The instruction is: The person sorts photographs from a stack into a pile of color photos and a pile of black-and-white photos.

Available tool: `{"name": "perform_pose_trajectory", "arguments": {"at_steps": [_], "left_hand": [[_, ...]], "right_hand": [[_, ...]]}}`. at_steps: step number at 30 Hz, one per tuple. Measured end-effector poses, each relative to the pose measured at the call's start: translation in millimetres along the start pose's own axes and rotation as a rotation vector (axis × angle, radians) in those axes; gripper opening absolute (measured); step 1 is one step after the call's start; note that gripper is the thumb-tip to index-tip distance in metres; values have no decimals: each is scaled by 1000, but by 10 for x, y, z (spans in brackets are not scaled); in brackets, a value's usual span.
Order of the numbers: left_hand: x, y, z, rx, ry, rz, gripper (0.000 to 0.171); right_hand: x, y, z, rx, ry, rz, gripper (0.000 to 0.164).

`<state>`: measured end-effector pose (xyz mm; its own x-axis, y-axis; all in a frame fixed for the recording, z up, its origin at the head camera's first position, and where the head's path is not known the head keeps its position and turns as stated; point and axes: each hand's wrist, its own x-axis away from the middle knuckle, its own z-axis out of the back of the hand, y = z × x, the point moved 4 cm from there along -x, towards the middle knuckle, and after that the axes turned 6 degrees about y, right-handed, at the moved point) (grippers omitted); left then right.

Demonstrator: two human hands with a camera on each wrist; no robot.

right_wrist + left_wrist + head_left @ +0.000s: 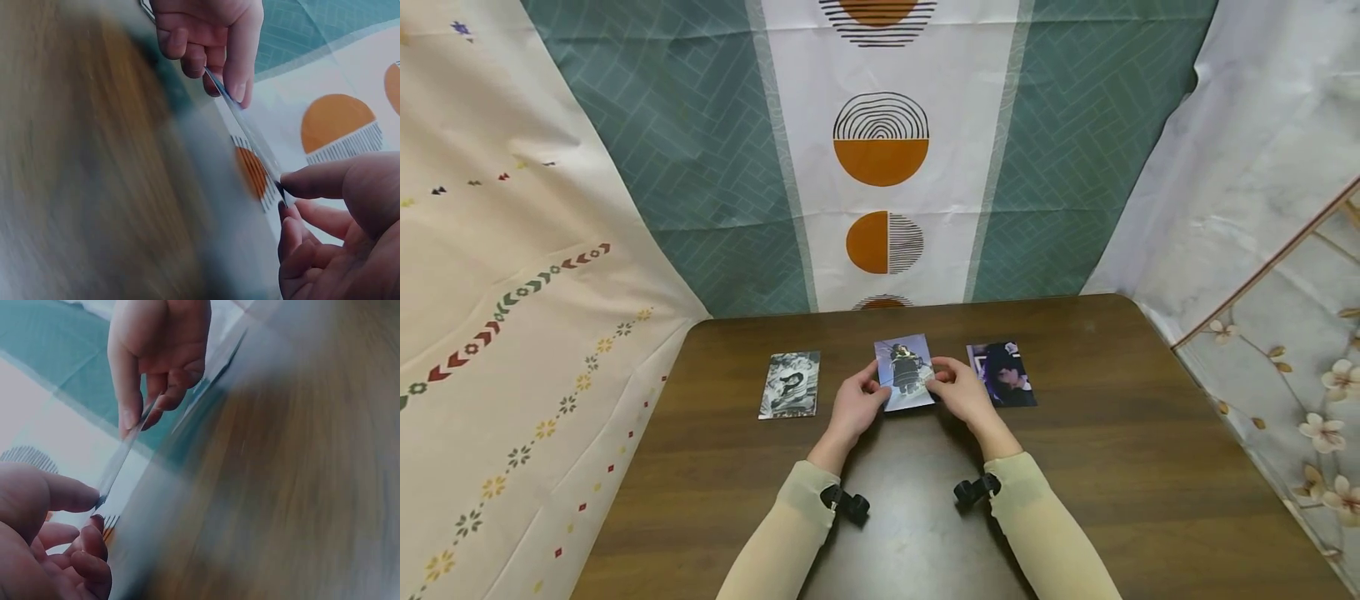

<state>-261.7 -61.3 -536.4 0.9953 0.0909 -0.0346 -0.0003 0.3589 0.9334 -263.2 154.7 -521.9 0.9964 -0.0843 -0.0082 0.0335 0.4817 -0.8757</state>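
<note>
Both hands pinch a photo card with a dark-clothed figure on a pale violet-blue ground. My left hand grips its left edge between thumb and fingers. Opposite it, my right hand pinches the right edge. Both wrist views catch the card nearly edge-on, raised off the tabletop. To the left lies a black-and-white photo card. A dark purple photo card lies just past the right hand, showing a dark-haired person's head.
The brown wooden table ends at a patterned cloth backdrop. Cream cloth hangs on the left side and a floral white cloth on the right. Black wrist cameras sit on both sleeves.
</note>
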Motion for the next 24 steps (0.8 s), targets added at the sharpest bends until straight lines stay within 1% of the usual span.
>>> {"name": "perform_pose_trajectory", "arguments": {"at_steps": [5, 8, 13, 16, 19, 22, 24], "left_hand": [[32, 99, -194, 20, -29, -2, 64], [41, 170, -330, 45, -51, -4, 66], [43, 317, -583, 85, -75, -9, 70], [44, 418, -753, 93, -93, -13, 70], [52, 514, -929, 81, -124, -17, 70], [53, 574, -1103, 46, -166, -22, 71], [49, 593, -1206, 20, -186, -22, 72]], "right_hand": [[-4, 56, 250, 46, 10, 25, 48], [-19, 129, 387, 62, 15, 32, 48], [-26, 284, 603, 91, 33, 22, 48], [-18, 368, 764, 121, 44, 16, 47], [-10, 447, 931, 140, 54, 5, 47], [-8, 535, 1070, 165, 79, -5, 47], [-5, 596, 1138, 166, 87, -26, 47]]}}
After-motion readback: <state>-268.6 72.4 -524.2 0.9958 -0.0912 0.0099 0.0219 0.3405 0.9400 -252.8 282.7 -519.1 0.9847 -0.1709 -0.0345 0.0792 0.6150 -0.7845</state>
